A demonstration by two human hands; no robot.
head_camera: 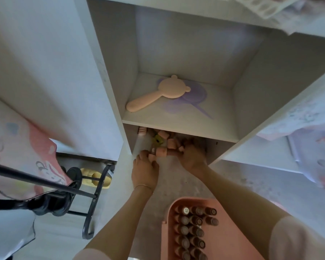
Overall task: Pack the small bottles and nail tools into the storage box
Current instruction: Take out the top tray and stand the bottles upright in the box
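Both hands reach into the lower shelf compartment point(221, 147); left hand point(144, 170) fingers curled around small pink items at the compartment's front edge; right hand point(192, 158) pinches a pink cylindrical bottle point(161, 152), more pink bottles point(171, 142) piled behind; pink storage box point(231, 231) on the floor near the person, dark-capped bottles point(191, 229) standing in rows along its left side; bear-shaped mirror point(158, 91) on the upper shelf.

White shelf point(178, 120): peach hand mirror point(158, 92), purple mirror point(191, 99).
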